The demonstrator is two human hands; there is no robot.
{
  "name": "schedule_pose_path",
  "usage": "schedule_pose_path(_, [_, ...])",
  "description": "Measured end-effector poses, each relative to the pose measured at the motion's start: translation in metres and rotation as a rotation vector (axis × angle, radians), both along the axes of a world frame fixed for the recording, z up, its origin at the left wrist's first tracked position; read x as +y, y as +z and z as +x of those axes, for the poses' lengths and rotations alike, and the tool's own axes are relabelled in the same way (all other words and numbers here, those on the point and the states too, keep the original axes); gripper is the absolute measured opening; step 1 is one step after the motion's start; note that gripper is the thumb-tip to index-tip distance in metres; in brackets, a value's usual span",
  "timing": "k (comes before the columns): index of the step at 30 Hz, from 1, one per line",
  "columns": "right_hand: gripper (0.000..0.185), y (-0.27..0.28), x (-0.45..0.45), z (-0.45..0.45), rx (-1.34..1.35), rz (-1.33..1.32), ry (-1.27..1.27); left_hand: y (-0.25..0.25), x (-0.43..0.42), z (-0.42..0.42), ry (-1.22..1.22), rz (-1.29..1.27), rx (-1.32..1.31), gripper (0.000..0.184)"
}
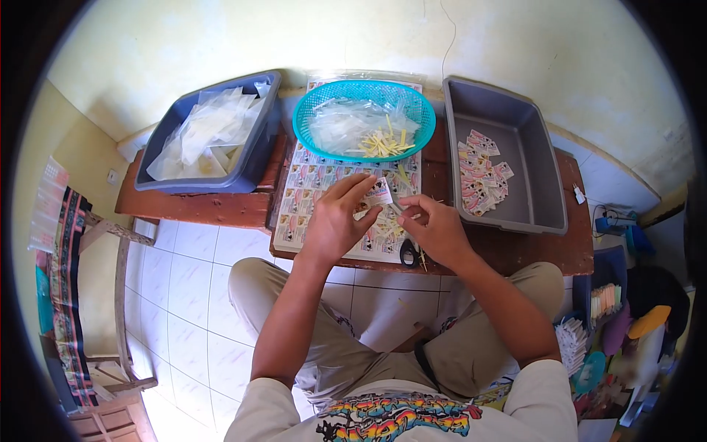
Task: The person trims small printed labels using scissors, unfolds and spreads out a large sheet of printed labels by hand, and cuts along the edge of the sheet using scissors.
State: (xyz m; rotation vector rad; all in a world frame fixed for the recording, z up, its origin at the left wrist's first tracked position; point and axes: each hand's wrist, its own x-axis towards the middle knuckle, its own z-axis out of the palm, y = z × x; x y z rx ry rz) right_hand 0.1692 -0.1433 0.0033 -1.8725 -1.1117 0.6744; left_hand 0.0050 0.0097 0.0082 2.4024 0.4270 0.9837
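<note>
My left hand [335,221] pinches a small printed card [378,191] between thumb and fingers, above the table's middle. Close by on the right, my right hand [434,227] is closed on a small, thin greyish item [397,206] that meets the card's edge; its kind is too small to make out. Beneath both hands lie printed sheets [298,199] with rows of the same card design. Pale yellowish strips [383,227] are scattered on the sheets. Scissors with black handles [409,253] rest near the front edge, below my right hand.
A turquoise basket [300,132] at the back holds clear plastic pieces and yellow strips. To the left, a blue-grey tub [250,158] contains translucent sheets. The grey tub [541,184] on the right has many loose cards [482,173]. A wooden table [199,205] carries everything.
</note>
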Motion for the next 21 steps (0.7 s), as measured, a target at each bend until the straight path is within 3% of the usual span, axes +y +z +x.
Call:
schedule_pose_path(4, [0.042,-0.024,-0.013,0.001,-0.089,-0.051,0.051,-0.009,-0.003,-0.007,-0.001,-0.09,0.038,0.05])
schedule_pose_path(9, [0.049,-0.03,-0.023,-0.004,-0.468,-0.22,0.089,-0.022,0.0,-0.015,0.019,-0.041,0.051,0.048])
schedule_pose_path(12, [0.056,-0.022,-0.025,-0.01,-0.502,-0.366,0.124,-0.026,0.004,-0.023,0.033,0.057,0.056,0.047])
schedule_pose_path(21, [0.071,-0.035,-0.021,-0.021,-0.578,-0.398,0.172,-0.023,0.002,-0.042,0.063,0.058,0.031,0.046])
